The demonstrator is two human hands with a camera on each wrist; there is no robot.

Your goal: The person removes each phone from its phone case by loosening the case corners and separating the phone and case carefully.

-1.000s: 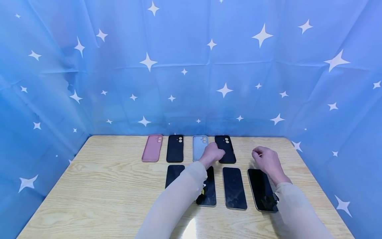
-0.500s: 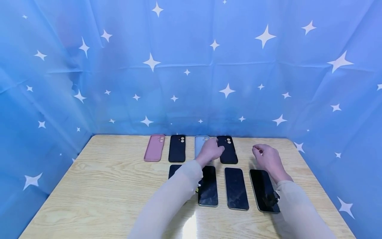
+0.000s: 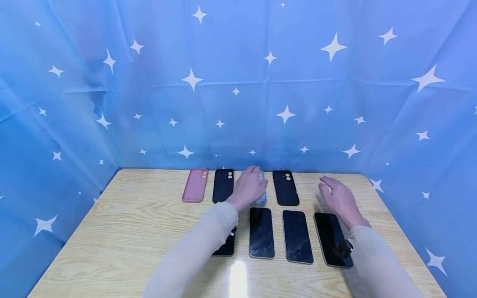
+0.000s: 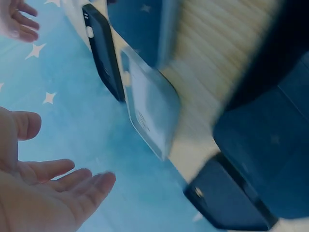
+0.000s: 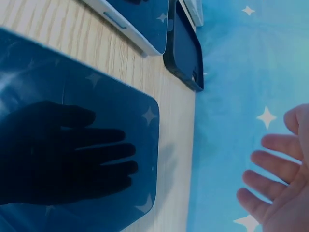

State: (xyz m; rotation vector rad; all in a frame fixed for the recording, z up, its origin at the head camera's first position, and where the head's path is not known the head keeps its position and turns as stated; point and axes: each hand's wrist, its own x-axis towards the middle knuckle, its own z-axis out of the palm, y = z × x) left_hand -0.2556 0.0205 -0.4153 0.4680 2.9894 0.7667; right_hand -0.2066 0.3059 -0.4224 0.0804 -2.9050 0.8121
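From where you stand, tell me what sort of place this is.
Probably a staged recording booth, not a home or shop. A blue star-printed cloth walls in a wooden table on three sides. Phone cases and phones lie in two neat rows, with the left hand over the pale blue case.

No text, label, brand or number can be read in any of the views. The phones (image 3: 261,232) on the table (image 3: 112,231) show only dark, blank screens. The cases (image 3: 285,188) behind the phones carry no visible logo or writing. The blue curtain (image 3: 238,82) behind the table has only white star shapes printed on it, without letters. In the left wrist view, the light blue case (image 4: 149,108) is blurred, and no mark on it can be read.
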